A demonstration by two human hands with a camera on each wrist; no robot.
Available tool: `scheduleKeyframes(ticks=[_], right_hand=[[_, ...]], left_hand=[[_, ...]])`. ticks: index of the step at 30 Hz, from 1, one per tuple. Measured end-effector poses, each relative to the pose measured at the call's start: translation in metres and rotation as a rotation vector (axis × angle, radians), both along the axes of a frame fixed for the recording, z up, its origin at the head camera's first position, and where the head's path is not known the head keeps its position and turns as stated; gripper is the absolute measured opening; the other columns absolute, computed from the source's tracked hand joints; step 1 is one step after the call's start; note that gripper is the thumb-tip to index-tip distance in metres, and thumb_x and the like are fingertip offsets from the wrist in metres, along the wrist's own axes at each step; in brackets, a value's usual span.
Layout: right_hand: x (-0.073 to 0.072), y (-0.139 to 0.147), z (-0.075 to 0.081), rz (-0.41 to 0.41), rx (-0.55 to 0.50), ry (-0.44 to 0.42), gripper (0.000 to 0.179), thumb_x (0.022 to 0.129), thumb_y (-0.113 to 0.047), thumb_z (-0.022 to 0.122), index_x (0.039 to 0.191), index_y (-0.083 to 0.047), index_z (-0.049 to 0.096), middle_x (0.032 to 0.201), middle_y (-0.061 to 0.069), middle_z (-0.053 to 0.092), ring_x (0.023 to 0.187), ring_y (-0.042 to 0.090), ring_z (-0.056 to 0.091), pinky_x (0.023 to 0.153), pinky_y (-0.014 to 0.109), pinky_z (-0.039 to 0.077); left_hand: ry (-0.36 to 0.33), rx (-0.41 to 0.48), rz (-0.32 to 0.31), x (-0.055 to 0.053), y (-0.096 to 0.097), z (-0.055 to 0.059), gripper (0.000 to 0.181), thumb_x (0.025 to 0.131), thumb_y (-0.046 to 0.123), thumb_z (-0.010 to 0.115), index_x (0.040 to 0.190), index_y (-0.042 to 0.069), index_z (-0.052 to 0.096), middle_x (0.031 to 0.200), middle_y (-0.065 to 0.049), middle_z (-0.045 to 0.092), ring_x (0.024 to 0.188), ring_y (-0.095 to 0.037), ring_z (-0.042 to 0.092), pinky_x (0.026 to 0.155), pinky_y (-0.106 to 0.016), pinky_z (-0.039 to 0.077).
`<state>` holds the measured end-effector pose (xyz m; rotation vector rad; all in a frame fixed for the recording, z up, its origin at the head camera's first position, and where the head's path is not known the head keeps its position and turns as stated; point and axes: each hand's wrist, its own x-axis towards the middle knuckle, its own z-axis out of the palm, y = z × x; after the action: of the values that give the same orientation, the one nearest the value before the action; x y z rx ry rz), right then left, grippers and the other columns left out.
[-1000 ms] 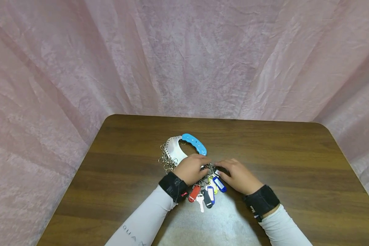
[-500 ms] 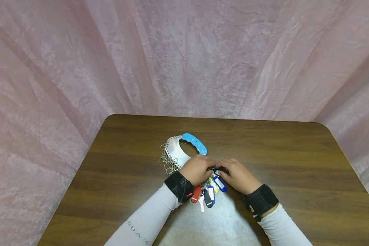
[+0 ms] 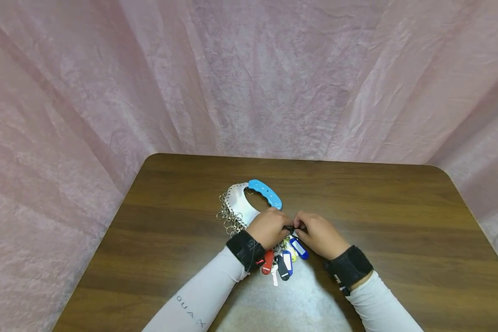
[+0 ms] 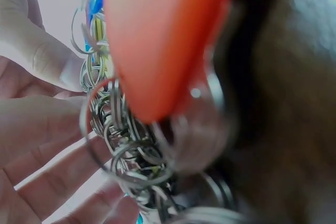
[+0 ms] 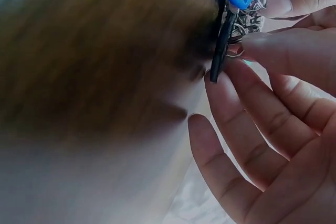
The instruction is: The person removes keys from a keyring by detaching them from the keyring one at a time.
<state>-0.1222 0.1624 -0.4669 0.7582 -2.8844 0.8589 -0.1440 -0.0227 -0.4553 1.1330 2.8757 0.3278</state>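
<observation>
On the table, a white crescent plate (image 3: 237, 205) with a blue grip (image 3: 265, 191) carries many small split rings (image 3: 232, 223). My left hand (image 3: 267, 228) lies over its near end and pinches metal rings (image 4: 128, 161). Close beside it, my right hand (image 3: 321, 235) pinches a small ring (image 5: 235, 53) by a narrow black tag (image 5: 223, 45), other fingers loosely bent. Below the hands hang a red key tag (image 3: 267, 263), a black tag (image 3: 282, 269), two blue-framed tags (image 3: 299, 248), a yellow tag (image 3: 293, 254) and a key (image 3: 275, 275). Fingers partly hide the rings.
The brown wooden table (image 3: 382, 207) has rounded far corners. Behind and at the sides hangs a pink curtain (image 3: 274, 83). Bright light reflects off the near middle of the tabletop. Both wrists wear black bands (image 3: 348, 267).
My left hand has shifted right, its fingertips now closer to the right hand's. The right thumb and index finger have drawn together. The red tag has moved slightly right.
</observation>
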Motion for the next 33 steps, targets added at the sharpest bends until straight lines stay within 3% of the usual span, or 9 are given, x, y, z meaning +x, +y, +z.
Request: scheduleKeyframes(ticks=[8,18,26,33], right_hand=[[-0.004,-0.002,0.0,0.018,-0.012,0.042,0.019,0.08,0.003,0.072,0.084,-0.01,0.058,0.073,-0.003,0.056,0.068,0.006,0.049,0.062,0.024,0.043],[-0.005,-0.003,0.0,0.036,-0.03,0.039,0.019,0.081,0.004,0.071,0.087,-0.01,0.061,0.077,-0.001,0.059,0.071,0.01,0.056,0.064,0.024,0.047],[-0.005,-0.005,0.0,0.041,-0.045,0.018,0.015,0.083,0.001,0.072,0.092,-0.009,0.064,0.083,-0.002,0.062,0.075,0.01,0.06,0.068,0.024,0.05],[-0.004,-0.004,-0.002,0.05,-0.063,0.032,0.013,0.085,0.0,0.072,0.095,-0.008,0.068,0.085,-0.001,0.064,0.077,0.01,0.06,0.069,0.024,0.052]], left_hand=[[-0.039,0.05,0.055,0.002,0.002,0.001,0.012,0.089,0.015,0.071,0.094,0.022,0.079,0.097,0.008,0.076,0.105,-0.018,0.067,0.09,-0.033,0.053],[-0.066,0.089,0.093,0.002,0.001,0.002,0.009,0.089,0.016,0.071,0.09,0.021,0.079,0.094,0.009,0.076,0.101,-0.017,0.067,0.087,-0.033,0.053],[-0.101,0.106,0.075,0.001,-0.004,0.006,0.005,0.088,0.018,0.075,0.083,0.019,0.074,0.088,0.007,0.071,0.089,-0.014,0.064,0.075,-0.029,0.051],[-0.138,0.137,0.025,-0.003,-0.009,0.008,0.004,0.086,0.014,0.074,0.086,0.018,0.074,0.094,0.005,0.072,0.09,-0.013,0.065,0.081,-0.03,0.052]])
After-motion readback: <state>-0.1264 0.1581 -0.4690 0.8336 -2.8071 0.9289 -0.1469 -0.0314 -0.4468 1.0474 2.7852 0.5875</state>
